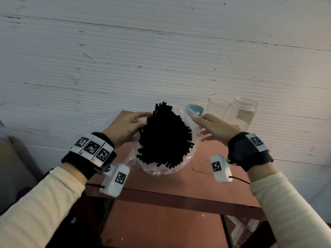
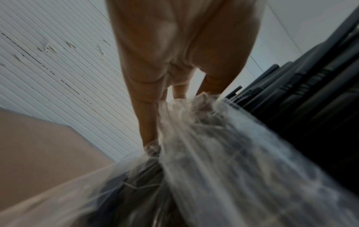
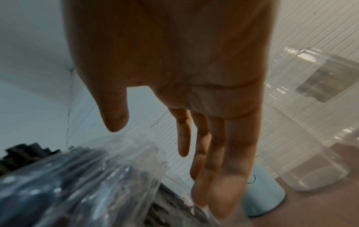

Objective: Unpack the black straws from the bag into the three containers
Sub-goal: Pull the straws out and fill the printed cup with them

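Reddish desk (image 1: 206,179): left hand (image 1: 125,127) pinches bag (image 1: 161,169); right hand (image 1: 213,126) flat, released. Peel plastic evenly off straws (image 1: 164,136).

The person wears long cream knit sleeves (image 1: 44,199) on both arms, ribbed in texture. Each wrist carries a black fabric wrist strap (image 1: 250,151). The left strap bears a curved white band of three square black-and-white coded markers (image 1: 92,146); the right strap shows one such marker on a white plate (image 1: 256,141). Below each wrist hangs a white rounded plastic camera housing (image 1: 116,179), marked with its own coded square, joined by a metal screw, with a thin black cable (image 1: 240,180) trailing back.
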`<state>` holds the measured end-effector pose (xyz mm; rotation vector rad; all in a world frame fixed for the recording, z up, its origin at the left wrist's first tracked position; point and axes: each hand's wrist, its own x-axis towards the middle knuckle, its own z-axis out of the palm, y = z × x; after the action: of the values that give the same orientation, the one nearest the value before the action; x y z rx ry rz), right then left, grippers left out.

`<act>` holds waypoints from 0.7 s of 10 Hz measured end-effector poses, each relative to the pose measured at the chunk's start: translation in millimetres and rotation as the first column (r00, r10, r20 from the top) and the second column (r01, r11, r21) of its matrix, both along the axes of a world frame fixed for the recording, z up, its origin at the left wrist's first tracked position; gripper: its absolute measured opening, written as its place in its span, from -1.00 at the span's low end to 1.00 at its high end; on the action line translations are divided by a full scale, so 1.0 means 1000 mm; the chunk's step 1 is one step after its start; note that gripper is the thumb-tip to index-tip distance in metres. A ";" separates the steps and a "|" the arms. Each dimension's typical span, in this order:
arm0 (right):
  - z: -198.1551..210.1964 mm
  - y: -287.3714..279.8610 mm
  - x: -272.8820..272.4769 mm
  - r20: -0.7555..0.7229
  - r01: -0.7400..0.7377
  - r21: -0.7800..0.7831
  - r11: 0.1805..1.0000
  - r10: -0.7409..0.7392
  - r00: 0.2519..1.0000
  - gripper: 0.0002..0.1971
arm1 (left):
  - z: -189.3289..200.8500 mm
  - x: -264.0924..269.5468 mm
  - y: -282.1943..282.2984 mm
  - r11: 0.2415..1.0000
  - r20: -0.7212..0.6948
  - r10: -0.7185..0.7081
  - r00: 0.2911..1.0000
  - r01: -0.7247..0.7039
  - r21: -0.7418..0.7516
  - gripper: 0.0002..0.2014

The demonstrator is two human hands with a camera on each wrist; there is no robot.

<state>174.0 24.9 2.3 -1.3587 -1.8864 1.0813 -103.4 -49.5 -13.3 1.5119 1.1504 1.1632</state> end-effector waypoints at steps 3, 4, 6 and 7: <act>-0.012 0.013 -0.007 0.094 -0.062 0.223 0.973 0.042 0.995 -0.86 | -0.002 0.001 -0.001 0.988 -0.036 0.150 0.988 -0.151 -0.039 -0.67; -0.019 0.020 -0.014 0.292 0.000 0.344 0.939 -0.107 0.950 -0.89 | -0.010 -0.004 0.013 0.970 -0.089 0.231 0.969 -0.237 -0.061 -0.63; -0.018 0.016 -0.008 0.147 0.113 0.304 0.946 -0.163 0.976 -0.70 | -0.009 0.004 0.016 0.948 -0.056 0.295 0.954 -0.299 -0.106 -0.58; 0.002 -0.017 -0.006 0.059 0.060 0.390 0.919 -0.090 0.994 -0.57 | -0.005 0.007 0.017 0.940 -0.040 0.316 0.948 -0.319 -0.120 -0.57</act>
<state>168.3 8.2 4.7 -1.2408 -1.9560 0.5806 -96.6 -32.6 -18.3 1.2743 1.4937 1.2631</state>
